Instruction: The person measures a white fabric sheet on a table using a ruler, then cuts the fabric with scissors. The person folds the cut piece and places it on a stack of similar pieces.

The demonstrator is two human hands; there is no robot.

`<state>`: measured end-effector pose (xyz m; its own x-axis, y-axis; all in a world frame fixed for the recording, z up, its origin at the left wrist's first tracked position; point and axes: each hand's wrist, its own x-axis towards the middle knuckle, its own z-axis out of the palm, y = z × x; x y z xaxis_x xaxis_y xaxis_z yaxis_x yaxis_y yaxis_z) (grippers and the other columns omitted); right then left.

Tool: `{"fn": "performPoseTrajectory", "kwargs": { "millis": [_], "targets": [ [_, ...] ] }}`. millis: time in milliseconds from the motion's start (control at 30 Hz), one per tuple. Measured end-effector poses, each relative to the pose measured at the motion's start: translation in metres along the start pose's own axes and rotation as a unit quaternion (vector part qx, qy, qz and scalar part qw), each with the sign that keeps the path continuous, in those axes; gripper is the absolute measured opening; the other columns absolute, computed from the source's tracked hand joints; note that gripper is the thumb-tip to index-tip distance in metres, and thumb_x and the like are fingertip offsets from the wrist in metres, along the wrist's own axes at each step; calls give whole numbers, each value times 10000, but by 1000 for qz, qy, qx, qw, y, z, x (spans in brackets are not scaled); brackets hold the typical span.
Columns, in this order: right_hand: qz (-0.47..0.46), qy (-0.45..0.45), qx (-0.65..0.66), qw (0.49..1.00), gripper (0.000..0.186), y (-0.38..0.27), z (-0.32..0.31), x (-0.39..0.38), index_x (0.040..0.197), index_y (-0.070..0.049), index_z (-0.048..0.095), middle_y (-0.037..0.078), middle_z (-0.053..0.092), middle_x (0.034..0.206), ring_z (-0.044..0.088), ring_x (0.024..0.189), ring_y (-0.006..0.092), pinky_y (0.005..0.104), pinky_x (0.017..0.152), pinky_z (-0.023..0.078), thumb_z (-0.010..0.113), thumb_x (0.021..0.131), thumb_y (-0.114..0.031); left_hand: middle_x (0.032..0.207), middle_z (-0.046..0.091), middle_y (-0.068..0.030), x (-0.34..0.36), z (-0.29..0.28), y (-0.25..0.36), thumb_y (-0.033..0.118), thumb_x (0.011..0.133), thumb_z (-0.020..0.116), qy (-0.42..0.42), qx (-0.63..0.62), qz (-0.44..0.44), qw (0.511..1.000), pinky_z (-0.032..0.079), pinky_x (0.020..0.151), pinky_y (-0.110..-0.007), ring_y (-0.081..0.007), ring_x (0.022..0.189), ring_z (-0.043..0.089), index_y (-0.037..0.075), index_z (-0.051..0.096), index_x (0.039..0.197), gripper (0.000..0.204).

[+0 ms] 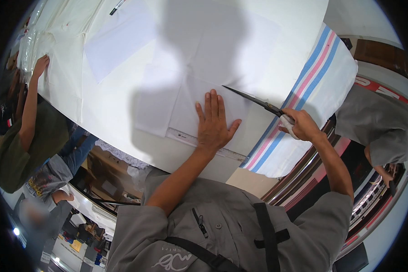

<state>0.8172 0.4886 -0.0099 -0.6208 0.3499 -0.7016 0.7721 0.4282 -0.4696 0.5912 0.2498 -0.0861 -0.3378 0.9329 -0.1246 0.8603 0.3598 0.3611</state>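
My left hand [214, 127] lies flat with its fingers stretched out on a thin white sheet [154, 102]; whether that is cloth or paper I cannot tell. A clear ruler [187, 138] passes beneath its wrist, along the sheet's near edge. In my right hand [303, 125] is a pair of dark scissors [259, 102], its handle wrapped in something white. The blades look together and point toward the far left, their tip over the sheet just beyond my left fingers.
A woven white sheet with blue and pink stripes [299, 149] covers the table's right side. Another white sheet [118, 43] and a black marker [117, 7] lie farther off. At the left edge a person [34, 131] reaches onto the table [109, 106]; another person [371, 122] stands at the right.
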Motion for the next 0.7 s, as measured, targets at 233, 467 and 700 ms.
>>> {"fn": "performPoseTrajectory", "kwargs": {
  "millis": [233, 467, 700],
  "targets": [
    [14, -29, 8, 999, 517, -46, -13, 3, 1295, -28, 650, 247, 744, 980, 718, 930, 440, 483, 829, 549, 776, 941, -382, 1703, 185, -351, 2, -2, 1, 609, 985, 595, -8, -5, -2, 1000, 116, 1241, -705, -485, 1604, 151, -163, 326, 1563, 1001],
    [-4, -11, -12, 1000, 478, -49, -9, 18, 1270, -40, 651, 240, 742, 969, 711, 918, 460, 499, 813, 540, 769, 941, -366, 1702, 210, -340, 3, -6, 2, 603, 995, 582, -19, -19, -7, 1000, 132, 1240, -699, -483, 1594, 185, -155, 348, 1560, 974],
    [12, -34, -28, 999, 453, -82, -26, 17, 1249, -37, 649, 237, 749, 982, 709, 936, 470, 498, 821, 543, 763, 954, -362, 1700, 216, -337, 2, -4, 1, 615, 998, 570, -20, -28, -6, 999, 144, 1237, -706, -480, 1594, 185, -148, 351, 1562, 973]
  ]
}}
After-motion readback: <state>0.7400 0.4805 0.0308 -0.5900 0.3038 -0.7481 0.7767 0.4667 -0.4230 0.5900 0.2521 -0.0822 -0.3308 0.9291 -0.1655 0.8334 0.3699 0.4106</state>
